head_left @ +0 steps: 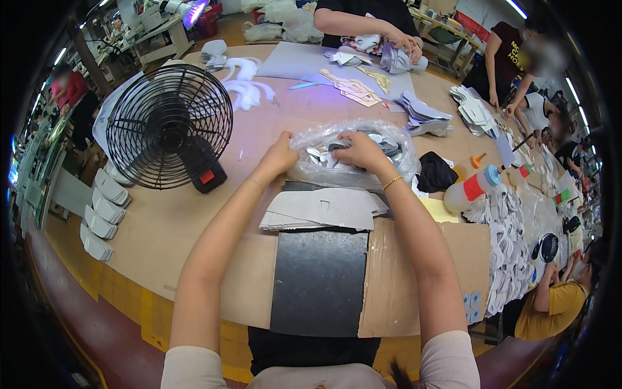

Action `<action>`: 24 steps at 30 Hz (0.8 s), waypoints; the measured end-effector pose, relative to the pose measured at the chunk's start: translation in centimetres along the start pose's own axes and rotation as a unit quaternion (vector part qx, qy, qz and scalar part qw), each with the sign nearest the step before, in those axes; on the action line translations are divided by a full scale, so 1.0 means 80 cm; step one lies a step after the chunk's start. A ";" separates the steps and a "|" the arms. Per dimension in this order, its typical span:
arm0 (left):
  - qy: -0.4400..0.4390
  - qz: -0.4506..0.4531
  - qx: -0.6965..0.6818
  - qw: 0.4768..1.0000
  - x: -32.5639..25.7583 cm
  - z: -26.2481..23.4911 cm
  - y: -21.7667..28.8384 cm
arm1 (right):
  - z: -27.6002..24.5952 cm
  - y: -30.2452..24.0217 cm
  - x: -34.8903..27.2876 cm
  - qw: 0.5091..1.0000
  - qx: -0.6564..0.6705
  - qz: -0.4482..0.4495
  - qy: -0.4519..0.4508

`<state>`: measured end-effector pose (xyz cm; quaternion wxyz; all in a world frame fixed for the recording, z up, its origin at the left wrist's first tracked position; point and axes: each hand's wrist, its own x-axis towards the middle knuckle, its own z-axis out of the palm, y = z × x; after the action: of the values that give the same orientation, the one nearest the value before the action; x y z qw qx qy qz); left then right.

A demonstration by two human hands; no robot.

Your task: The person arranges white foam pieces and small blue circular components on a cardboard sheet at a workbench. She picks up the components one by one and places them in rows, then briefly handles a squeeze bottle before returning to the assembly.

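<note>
A clear plastic bag [395,139] full of small grey and white cut pieces lies on the brown worktable [162,227] in front of me. My left hand [278,155] grips the bag's left edge. My right hand [359,149], with a thin gold bracelet on the wrist, presses on the bag's top and pinches the plastic. Just below the bag lies a stack of grey cut sheets [321,209] on a dark mat [319,282].
A black wire-cage fan [170,126] stands to the left. A white squeeze bottle with red band [472,188] and a black cloth [434,172] lie to the right. White cut pieces [508,249] pile at right. Other people work across the table and at right.
</note>
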<state>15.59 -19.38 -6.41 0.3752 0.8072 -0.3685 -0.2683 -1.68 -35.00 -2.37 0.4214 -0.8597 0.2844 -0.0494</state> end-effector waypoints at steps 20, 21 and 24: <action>0.035 0.101 -0.433 0.895 -0.005 0.053 0.099 | -0.017 -0.009 -0.008 0.851 0.513 -0.060 0.097; -0.012 0.043 -0.527 0.849 -0.005 0.055 0.112 | -0.017 -0.012 -0.010 0.841 0.531 -0.057 0.088; -0.149 -0.029 -0.631 0.761 -0.013 0.052 0.133 | -0.009 -0.023 -0.014 0.831 0.549 -0.043 0.082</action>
<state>7.83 -25.04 -0.08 0.7318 0.3484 -0.1438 -0.5678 -2.01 -34.02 -0.31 0.7968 -0.4908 0.2066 -0.2856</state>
